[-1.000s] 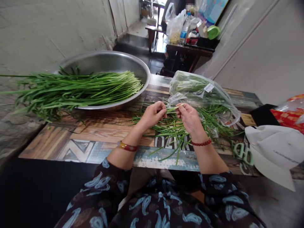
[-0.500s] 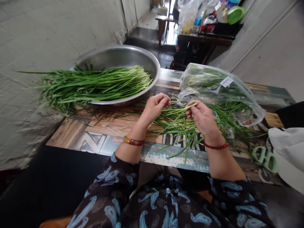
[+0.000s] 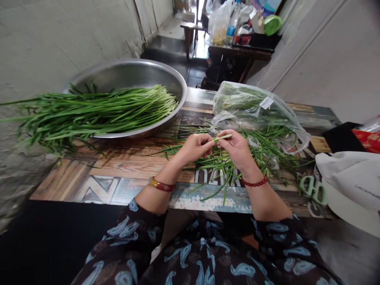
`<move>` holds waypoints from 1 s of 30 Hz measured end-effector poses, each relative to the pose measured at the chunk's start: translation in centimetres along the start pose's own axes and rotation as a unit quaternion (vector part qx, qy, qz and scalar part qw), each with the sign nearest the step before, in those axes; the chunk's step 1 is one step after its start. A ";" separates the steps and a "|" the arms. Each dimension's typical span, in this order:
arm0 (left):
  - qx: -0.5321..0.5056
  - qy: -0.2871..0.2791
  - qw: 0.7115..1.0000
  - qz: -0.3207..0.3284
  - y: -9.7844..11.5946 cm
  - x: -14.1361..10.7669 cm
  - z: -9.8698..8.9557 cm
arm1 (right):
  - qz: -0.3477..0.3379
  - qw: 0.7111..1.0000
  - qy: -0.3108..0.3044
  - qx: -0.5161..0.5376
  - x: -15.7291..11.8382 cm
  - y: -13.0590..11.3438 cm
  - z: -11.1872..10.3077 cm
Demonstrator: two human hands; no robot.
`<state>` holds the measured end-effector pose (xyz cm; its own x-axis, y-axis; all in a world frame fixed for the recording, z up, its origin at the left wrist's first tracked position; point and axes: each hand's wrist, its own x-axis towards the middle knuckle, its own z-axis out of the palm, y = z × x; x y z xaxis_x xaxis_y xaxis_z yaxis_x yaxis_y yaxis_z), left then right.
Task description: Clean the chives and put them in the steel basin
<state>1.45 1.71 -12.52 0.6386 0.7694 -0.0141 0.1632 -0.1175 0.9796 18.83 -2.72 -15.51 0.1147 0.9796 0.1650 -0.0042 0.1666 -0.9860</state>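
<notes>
Between my two hands runs a thin pale-ended garlic chive stalk [image 3: 222, 138]. My left hand [image 3: 197, 147] pinches it with thumb and bent fingers, and my right hand [image 3: 234, 147] grips it close to the pale end. Below and around them, loose garlic chives [image 3: 221, 163] lie in a tangled pile on the wooden table [image 3: 133, 158]. A big bundle of chives [image 3: 113, 111] rests in the metal basin [image 3: 179, 93] to the left, its green tips hanging over the rim. Behind my right hand lies a clear plastic bag [image 3: 258, 105] with more chives inside.
Green-handled scissors [image 3: 312, 189] lie at the right, beside a white cap [image 3: 353, 190]. A red package [image 3: 368, 138] is at the far right edge. Farther back, a second table [image 3: 237, 50] holds a water bottle [image 3: 233, 25] and bags. A wall [image 3: 59, 39] borders the left side.
My left hand has come over to the stalk and now pinches it close to my right hand. The view has swung a little to the right.
</notes>
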 end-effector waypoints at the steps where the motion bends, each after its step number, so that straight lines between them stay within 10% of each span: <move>1: 0.013 0.005 1.000 0.008 -0.1 0.0 0.1 | -0.005 1.000 0.009 -0.008 0.0 0.1 0.1; 14: 0.168 0.097 0.978 0.079 -0.8 0.5 -0.1 | -0.042 0.987 0.153 -0.020 0.6 -0.1 -0.7; 24: 0.038 0.010 0.999 0.013 -0.6 0.3 0.6 | -0.031 0.991 0.024 -0.131 0.0 -0.2 0.1; 30: 0.105 0.027 0.993 0.035 -1.4 0.5 0.2 | -0.132 0.937 0.027 -0.323 0.2 -0.4 -0.9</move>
<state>1.73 2.13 -13.91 0.6134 0.7868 0.0680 0.2779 -0.2956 0.9140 19.79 -2.73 -15.15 0.0774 0.9035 0.4215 0.6323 0.2824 -0.7214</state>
